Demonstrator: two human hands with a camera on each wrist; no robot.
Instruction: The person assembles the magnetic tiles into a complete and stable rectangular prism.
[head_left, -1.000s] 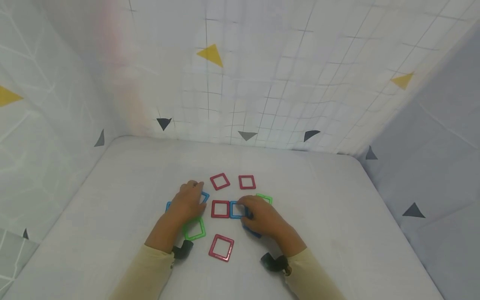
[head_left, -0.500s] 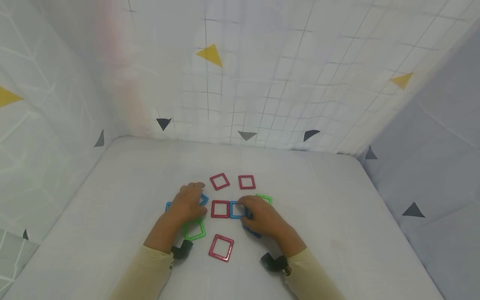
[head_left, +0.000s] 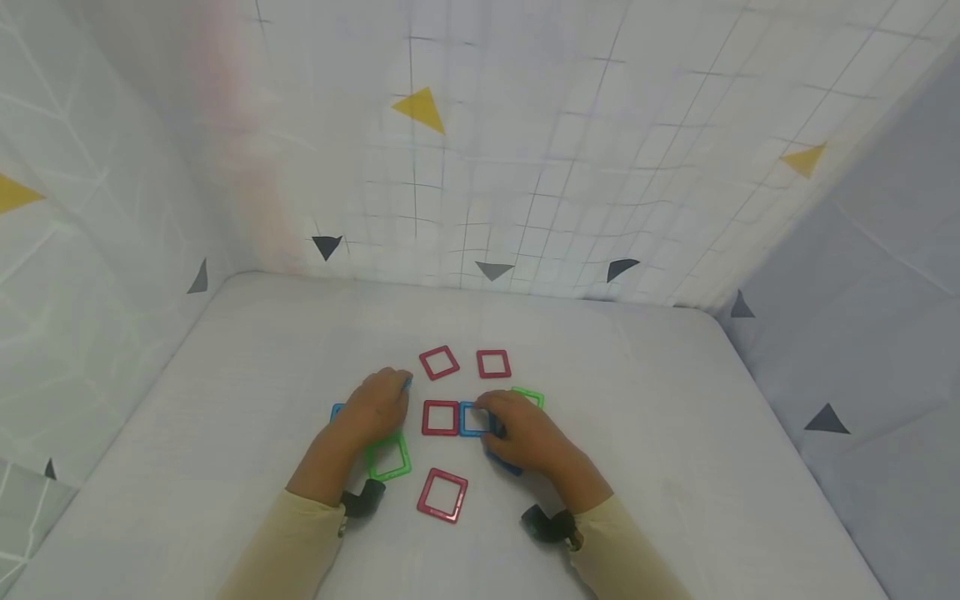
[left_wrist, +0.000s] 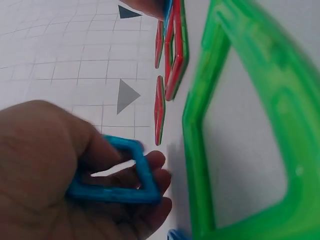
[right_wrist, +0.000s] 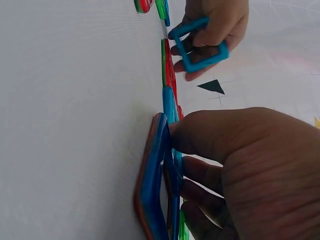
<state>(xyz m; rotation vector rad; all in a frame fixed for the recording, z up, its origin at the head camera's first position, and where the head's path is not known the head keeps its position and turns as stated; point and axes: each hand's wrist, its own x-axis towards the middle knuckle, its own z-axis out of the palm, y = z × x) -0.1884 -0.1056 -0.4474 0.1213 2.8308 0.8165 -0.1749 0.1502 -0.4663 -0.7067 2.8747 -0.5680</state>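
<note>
In the head view, my left hand (head_left: 375, 406) is at the left of the tile group. The left wrist view shows it gripping a blue square magnetic tile (left_wrist: 144, 172) between thumb and fingers, lifted off the table. My right hand (head_left: 528, 433) holds another blue square tile (head_left: 462, 419) at its edges; that one lies flat against a red square tile (head_left: 441, 432). Part of this blue tile is covered by my fingers. A darker blue tile (right_wrist: 152, 185) lies beneath the right hand, partly hidden. Near my left wrist is a green square tile (head_left: 405, 454).
Two red tiles, one turned (head_left: 435, 351) and one straighter (head_left: 493, 353), lie farther back. Another red tile (head_left: 437, 516) is nearer me. A green tile (head_left: 529, 392) and a blue tile (head_left: 337, 410) peek out beside my hands. Patterned cloth walls (head_left: 525, 233) surround the white table (head_left: 675, 467).
My left fingers have closed around the blue tile, which lay open to view beneath them before and is now mostly hidden in the head view. The right hand has stayed still.
</note>
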